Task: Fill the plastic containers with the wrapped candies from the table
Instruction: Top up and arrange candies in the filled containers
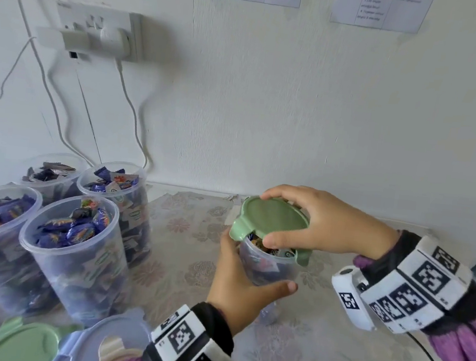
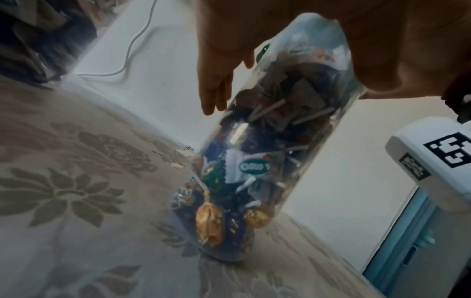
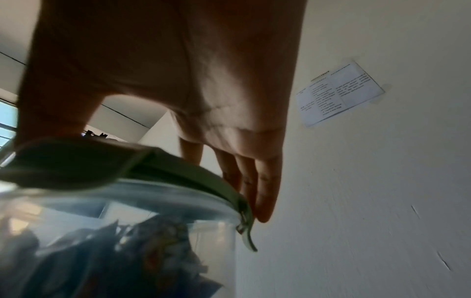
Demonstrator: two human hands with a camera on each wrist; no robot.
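A clear plastic container full of wrapped candies stands on the patterned tablecloth. My left hand grips its side, fingers and thumb wrapped round the wall. A green lid sits tilted on the container's mouth, its left side raised. My right hand holds the lid from above, thumb at the near rim and fingers over the far rim. The right wrist view shows the lid on the container rim from below.
Several open containers full of candies stand at the left. Loose lids, green and pale blue, lie at the front left. A wall with a socket and cables rises behind the table.
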